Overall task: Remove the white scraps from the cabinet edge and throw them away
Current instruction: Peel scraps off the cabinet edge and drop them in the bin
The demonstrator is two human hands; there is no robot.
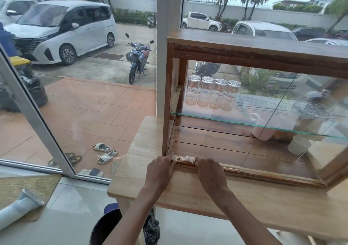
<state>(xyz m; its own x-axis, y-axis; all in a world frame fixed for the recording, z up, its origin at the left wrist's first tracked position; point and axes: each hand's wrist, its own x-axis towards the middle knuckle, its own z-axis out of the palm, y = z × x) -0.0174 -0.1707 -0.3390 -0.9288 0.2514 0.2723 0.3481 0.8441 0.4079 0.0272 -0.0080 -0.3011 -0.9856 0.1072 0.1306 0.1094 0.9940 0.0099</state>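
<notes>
A wooden cabinet [244,48] with glass panels stands on a wooden counter [139,146]. White scraps [183,158] lie bunched along the cabinet's bottom front edge near its left corner. My left hand [160,171] rests at the left end of the scraps, fingertips touching them. Just right of the scraps, my right hand [210,172] has its fingers curled over the same edge. Whether either hand has pinched a scrap is hidden by the fingers.
Inside the cabinet, several upturned glasses [212,94] stand on a glass shelf [263,125], with a pink jug [260,129] and a white cup [298,145] below. A dark bin [107,226] with a black bag [151,229] sits on the floor beneath the counter. A glass door [56,94] is at left.
</notes>
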